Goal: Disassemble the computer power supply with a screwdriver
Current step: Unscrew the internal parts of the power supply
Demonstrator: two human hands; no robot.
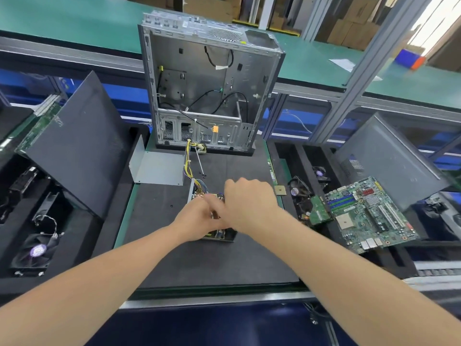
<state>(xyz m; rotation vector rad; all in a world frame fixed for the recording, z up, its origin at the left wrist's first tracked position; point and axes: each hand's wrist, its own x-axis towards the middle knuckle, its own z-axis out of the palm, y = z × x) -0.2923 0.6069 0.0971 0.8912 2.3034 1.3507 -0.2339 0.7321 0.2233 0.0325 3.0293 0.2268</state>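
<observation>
Black mat (174,258) covers the bench, with an open case (212,78) standing at its far edge. Head view: the power supply (219,236) sits mid-mat, mostly hidden under my hands, its wires (188,168) trailing towards the case. My left hand (197,218) grips its left side, fingers curled onto it. My right hand (247,203) arches over the top, knuckles up; whether it holds anything I cannot tell. The screwdriver (201,163) lies on the mat beside the wires, apart from both hands. A grey cover (159,168) stands left of them, a motherboard (369,216) off right
</observation>
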